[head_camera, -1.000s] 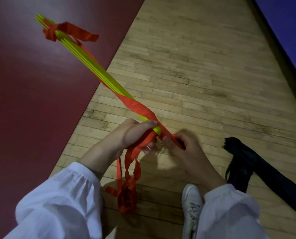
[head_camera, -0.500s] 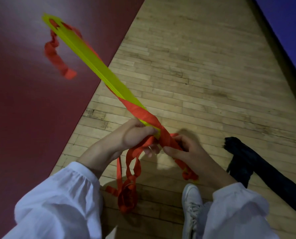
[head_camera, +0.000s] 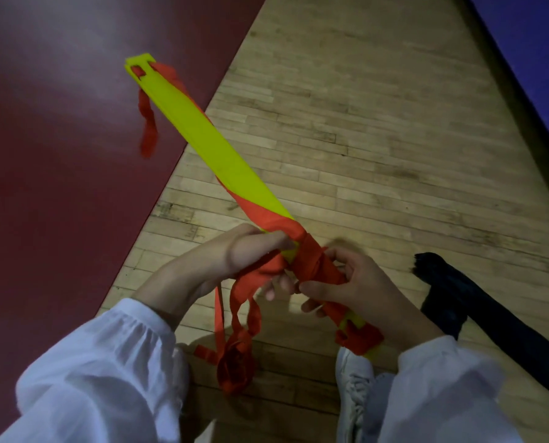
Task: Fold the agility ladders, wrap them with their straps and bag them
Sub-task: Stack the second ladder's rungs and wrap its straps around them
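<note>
A white shoe [head_camera: 356, 385] stands on the wooden floor [head_camera: 378, 139] just below the right wrist, and white sleeves [head_camera: 100, 362] cover both forearms. Below the left hand [head_camera: 241, 251], loops of strap hang down to a crumpled strap heap [head_camera: 235, 366] on the boards.

The left hand is clenched round the folded ladder [head_camera: 209, 145], a flat yellow bundle, with loose strap caught under its fingers. The right hand [head_camera: 362, 289], just beside it, grasps the red strap [head_camera: 310, 266] where it is wound round the bundle, thumb and fingers curled on the wrap. The ladder is held in the air. Its near end pokes out beneath the right hand by the wrist, with strap threaded through it. Its far end slants up and away to the left of the left hand, with a short strap tail dangling there.

To the right of the right hand, apart from it, a dark bag [head_camera: 458, 302] lies long on the floor. Whether anything is inside cannot be told.

Left of the left hand, the straight edge of a red mat [head_camera: 59, 155] cuts diagonally away, and the ladder's far end hangs over it. Beyond both hands the boards run wide toward a blue surface [head_camera: 538, 43], whose dark edge slants across the far right.
</note>
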A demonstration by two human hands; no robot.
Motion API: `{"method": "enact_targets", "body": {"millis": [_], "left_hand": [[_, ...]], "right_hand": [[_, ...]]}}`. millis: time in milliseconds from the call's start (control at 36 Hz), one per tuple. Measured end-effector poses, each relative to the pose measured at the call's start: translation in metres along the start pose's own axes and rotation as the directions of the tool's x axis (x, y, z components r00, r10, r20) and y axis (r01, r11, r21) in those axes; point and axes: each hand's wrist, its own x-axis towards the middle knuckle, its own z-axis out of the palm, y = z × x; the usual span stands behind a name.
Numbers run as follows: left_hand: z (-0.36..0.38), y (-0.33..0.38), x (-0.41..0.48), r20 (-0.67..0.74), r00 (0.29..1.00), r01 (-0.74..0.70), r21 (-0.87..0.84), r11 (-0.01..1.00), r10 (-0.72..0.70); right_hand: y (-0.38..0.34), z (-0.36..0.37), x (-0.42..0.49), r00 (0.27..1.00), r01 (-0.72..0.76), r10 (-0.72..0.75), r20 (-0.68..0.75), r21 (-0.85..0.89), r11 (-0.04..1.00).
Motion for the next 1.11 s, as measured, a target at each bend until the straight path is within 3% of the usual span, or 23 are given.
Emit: {"method": "enact_targets", "body": {"millis": [194, 639, 806, 1000, 1111], "left_hand": [[0.000, 0.000, 0.003, 0.035, 0.996, 0.089, -0.035, 0.995, -0.088], [0.008, 0.000, 0.007, 0.019, 0.992, 0.124, -0.109, 0.986, -0.122], [0.010, 0.003, 0.009, -0.009, 0.991, 0.133, -0.080, 0.988, -0.134], [0.010, 0.008, 0.004, -0.034, 0.996, 0.079, -0.103, 0.991, -0.083], [0.010, 0.007, 0.005, -0.025, 0.996, 0.083, -0.107, 0.991, -0.086]], "right_hand": [[0.005, -0.001, 0.001, 0.998, 0.011, -0.019, -0.065, -0.127, 0.992], [0.012, 0.004, 0.005, 0.988, 0.056, -0.105, -0.111, -0.377, 0.925], [0.012, 0.004, 0.004, 0.999, 0.036, -0.044, -0.022, -0.308, 0.951], [0.005, 0.008, 0.008, 0.998, -0.068, 0.067, -0.013, -0.003, 0.998], [0.004, 0.009, 0.004, 0.999, -0.034, 0.034, -0.022, 0.000, 0.999]]}}
